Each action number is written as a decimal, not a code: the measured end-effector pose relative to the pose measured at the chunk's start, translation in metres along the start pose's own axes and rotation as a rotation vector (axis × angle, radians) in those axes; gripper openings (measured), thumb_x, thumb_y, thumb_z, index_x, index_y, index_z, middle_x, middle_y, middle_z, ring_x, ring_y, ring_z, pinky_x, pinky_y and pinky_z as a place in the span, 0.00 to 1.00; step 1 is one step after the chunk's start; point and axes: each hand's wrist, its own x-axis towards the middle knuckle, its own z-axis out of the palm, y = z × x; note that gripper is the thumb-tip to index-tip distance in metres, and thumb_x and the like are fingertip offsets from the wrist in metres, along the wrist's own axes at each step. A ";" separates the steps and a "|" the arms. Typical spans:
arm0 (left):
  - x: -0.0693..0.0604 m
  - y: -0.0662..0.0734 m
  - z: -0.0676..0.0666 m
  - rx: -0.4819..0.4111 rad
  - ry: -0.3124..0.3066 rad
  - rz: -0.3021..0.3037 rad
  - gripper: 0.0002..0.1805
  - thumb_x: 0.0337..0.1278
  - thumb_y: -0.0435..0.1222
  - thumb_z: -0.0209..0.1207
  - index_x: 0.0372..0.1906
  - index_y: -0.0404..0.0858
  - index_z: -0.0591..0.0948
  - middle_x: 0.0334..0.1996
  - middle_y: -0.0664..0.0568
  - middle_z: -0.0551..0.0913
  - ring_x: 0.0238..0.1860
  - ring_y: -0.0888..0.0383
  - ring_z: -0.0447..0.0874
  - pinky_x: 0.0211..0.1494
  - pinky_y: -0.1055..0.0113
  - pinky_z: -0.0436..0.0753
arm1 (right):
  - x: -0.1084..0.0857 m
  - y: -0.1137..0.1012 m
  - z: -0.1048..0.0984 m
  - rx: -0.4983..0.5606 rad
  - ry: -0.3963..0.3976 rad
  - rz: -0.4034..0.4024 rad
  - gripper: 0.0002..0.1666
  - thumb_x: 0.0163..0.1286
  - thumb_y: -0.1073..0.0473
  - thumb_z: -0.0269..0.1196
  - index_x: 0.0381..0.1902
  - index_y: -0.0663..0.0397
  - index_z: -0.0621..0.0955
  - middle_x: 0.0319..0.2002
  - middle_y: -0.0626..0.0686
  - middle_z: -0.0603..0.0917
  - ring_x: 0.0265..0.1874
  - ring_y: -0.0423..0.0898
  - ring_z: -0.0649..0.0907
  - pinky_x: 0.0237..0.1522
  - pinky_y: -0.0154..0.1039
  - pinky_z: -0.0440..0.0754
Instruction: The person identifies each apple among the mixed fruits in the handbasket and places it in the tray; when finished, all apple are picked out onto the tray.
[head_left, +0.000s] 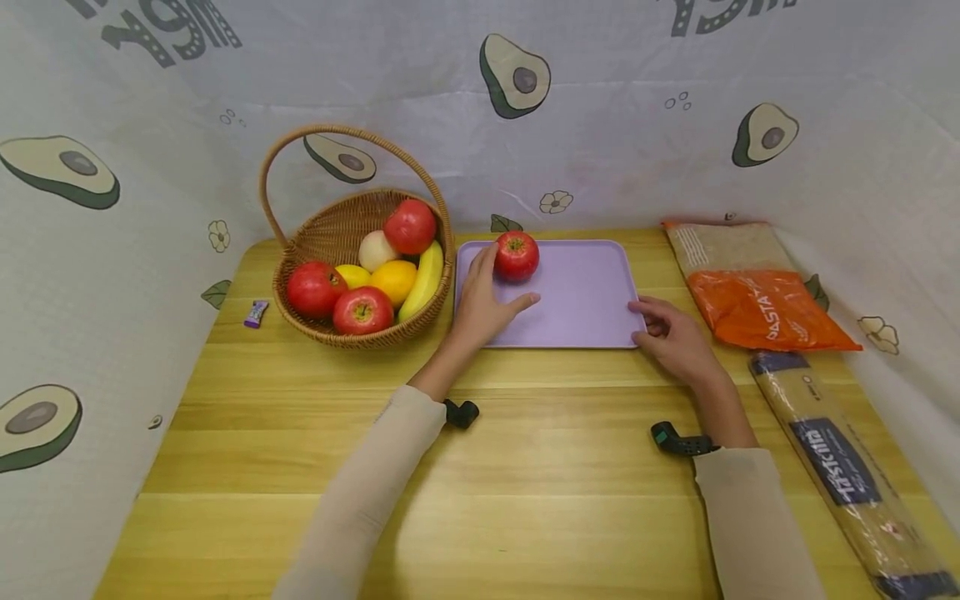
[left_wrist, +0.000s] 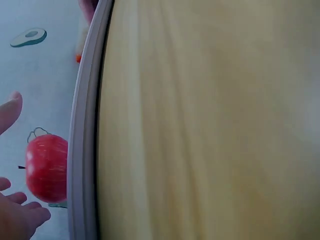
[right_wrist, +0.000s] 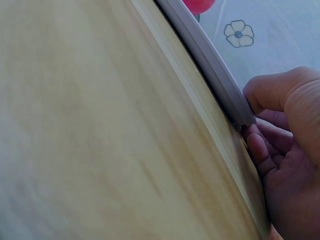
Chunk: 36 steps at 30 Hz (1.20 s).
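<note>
Tray (head_left: pixel 576 308) in all three views

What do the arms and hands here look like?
They're a person's: the left hand and right hand are bare, without gloves. The left sleeve and right sleeve are long and beige. A small black left wrist device and black right wrist device show near the cuffs; the right one has a green patch. No cables show.
</note>
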 end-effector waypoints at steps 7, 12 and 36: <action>-0.026 0.013 -0.023 0.033 -0.079 0.143 0.59 0.49 0.55 0.76 0.82 0.44 0.57 0.79 0.46 0.61 0.78 0.49 0.62 0.79 0.52 0.67 | 0.001 0.000 -0.001 -0.005 -0.003 0.006 0.29 0.72 0.63 0.65 0.70 0.61 0.76 0.74 0.64 0.70 0.43 0.45 0.74 0.41 0.14 0.69; -0.045 0.031 -0.045 -0.022 -0.079 0.183 0.58 0.48 0.55 0.77 0.82 0.51 0.59 0.79 0.49 0.63 0.77 0.52 0.64 0.76 0.52 0.72 | 0.001 -0.002 -0.001 0.005 0.004 -0.012 0.29 0.71 0.64 0.65 0.69 0.62 0.77 0.72 0.65 0.71 0.42 0.44 0.74 0.41 0.14 0.69; -0.010 0.021 -0.161 -0.034 0.355 -0.027 0.43 0.46 0.57 0.76 0.67 0.40 0.79 0.61 0.46 0.83 0.62 0.49 0.79 0.63 0.54 0.84 | -0.001 -0.006 0.000 -0.015 -0.004 0.004 0.28 0.72 0.63 0.63 0.69 0.62 0.76 0.73 0.65 0.71 0.47 0.53 0.73 0.43 0.18 0.67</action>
